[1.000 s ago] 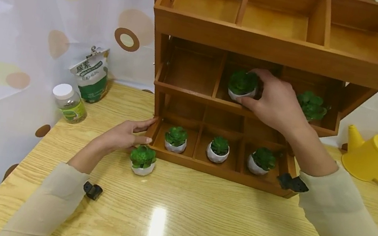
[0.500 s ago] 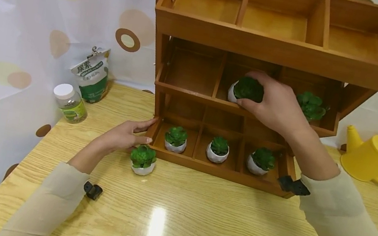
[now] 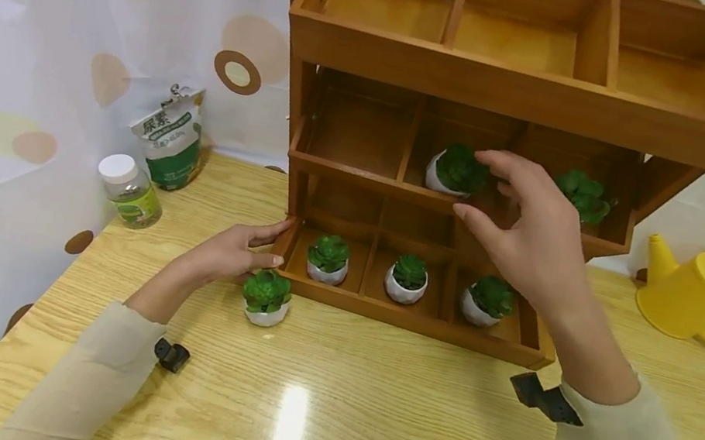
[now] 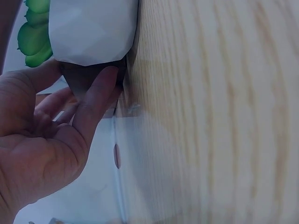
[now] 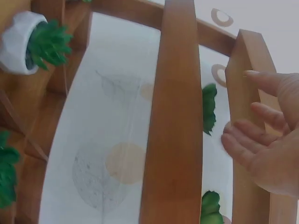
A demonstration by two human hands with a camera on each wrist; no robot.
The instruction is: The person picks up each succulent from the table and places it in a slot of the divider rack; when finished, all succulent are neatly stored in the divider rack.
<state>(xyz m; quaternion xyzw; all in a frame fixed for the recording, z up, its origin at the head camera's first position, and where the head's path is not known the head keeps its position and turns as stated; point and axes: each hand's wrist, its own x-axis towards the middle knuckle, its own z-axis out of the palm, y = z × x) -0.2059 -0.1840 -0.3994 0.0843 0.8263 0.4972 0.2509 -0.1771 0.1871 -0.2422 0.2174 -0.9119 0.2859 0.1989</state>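
My right hand [image 3: 530, 232] hovers with thumb and fingers spread, just right of a potted succulent [image 3: 453, 173] and apart from it. That white pot stands slightly tilted in the middle compartment of the wooden shelf's [image 3: 530, 98] middle tier. In the right wrist view the spread fingers [image 5: 243, 140] hold nothing. My left hand [image 3: 233, 254] grips the left end of the shelf's bottom tier, thumb in front, as the left wrist view shows. Below its thumb, another potted succulent [image 3: 266, 299] stands on the table; its white pot [image 4: 93, 32] looms large in the left wrist view.
Three potted succulents, one [image 3: 408, 279] in the centre, fill the bottom tier's compartments. Another succulent [image 3: 582, 196] sits in the middle tier's right compartment. A yellow watering can [image 3: 700, 297] stands at right; a white-lidded jar [image 3: 131, 193] and a clipped pouch [image 3: 170, 141] stand at left.
My right hand has let go of the succulent pot and drawn back right and down. The pot was turned and shifted slightly right in its compartment. My left hand has not moved.
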